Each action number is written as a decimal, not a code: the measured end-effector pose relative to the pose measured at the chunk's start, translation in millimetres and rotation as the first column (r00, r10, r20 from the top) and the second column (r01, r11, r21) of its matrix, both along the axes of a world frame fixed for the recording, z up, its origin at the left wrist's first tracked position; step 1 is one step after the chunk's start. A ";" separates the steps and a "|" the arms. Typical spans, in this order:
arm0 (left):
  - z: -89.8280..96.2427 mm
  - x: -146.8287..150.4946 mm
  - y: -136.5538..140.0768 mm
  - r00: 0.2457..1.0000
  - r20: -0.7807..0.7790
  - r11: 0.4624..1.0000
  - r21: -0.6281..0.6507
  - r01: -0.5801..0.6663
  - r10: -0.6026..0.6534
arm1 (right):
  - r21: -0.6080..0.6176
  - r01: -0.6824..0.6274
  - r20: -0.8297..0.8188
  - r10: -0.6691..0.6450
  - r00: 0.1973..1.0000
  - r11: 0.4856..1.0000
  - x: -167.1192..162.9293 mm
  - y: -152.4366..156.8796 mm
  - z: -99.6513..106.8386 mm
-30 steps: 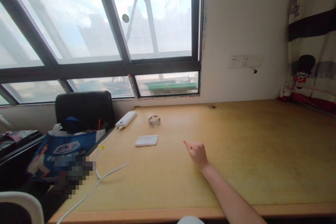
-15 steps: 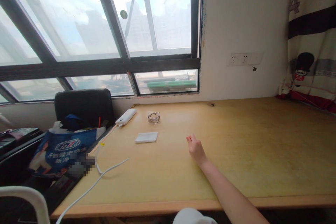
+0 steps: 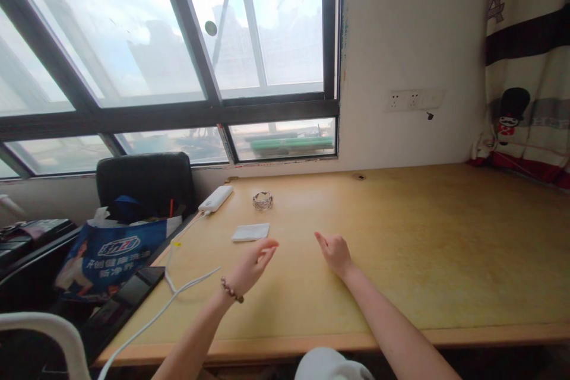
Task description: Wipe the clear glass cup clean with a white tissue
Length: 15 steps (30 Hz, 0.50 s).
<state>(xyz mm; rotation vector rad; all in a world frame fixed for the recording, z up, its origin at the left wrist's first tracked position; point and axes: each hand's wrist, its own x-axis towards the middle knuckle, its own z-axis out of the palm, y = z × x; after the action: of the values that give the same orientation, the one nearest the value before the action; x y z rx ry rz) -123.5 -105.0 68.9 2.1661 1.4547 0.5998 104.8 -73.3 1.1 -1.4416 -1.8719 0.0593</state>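
My left hand (image 3: 255, 260), with a beaded bracelet (image 3: 232, 290) on its wrist, is over the wooden table. Its fingers and thumb are apart, with nothing seen between them. To its right is my right hand (image 3: 335, 254), fingers curled in and thumb pointing up and left; the inside of this hand is hidden. A folded white cloth or tissue (image 3: 250, 233) lies flat just behind my left hand, not visibly held. Farther back stands a shiny, silvery ring-shaped object (image 3: 262, 200) with a woven-looking wall. Neither hand touches it.
A white power bank (image 3: 216, 199) lies at the table's left edge, with a white cable (image 3: 174, 295) running forward. A blue bag (image 3: 116, 255) rests by the black chair (image 3: 145, 181) at left. Wall sockets (image 3: 414, 100) and a curtain (image 3: 532, 71) are at right.
My left hand has come into view from the lower left and reached in beside the folded white piece. The right hand stays nearly in place, its thumb now more raised.
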 end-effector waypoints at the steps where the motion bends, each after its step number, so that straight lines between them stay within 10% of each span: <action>1: -5.1 2.8 19.4 0.975 -0.138 0.976 0.155 -0.152 0.173 | 0.001 0.005 -0.004 -0.005 1.000 1.000 1.4 1.2 -0.2; 3: -18.2 13.3 49.0 0.818 -0.388 0.899 0.290 -0.329 0.425 | 0.004 0.021 -0.019 -0.021 1.000 1.000 4.6 3.7 0.2; 5: -31.0 30.6 64.6 0.744 -0.537 0.917 0.244 -0.314 0.398 | 0.010 0.052 -0.044 -0.052 0.998 0.999 7.9 6.3 1.5; 15: -55.4 129.8 61.1 0.900 -0.434 0.912 0.356 0.204 -0.032 | -0.042 0.200 -0.115 -0.204 0.972 0.979 14.2 5.0 13.1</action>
<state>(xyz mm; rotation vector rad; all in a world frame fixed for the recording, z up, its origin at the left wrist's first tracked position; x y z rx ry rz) 6.3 -43.9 13.4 2.8241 1.4857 0.4215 119.0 -68.3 14.2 -1.6068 -1.6273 0.0732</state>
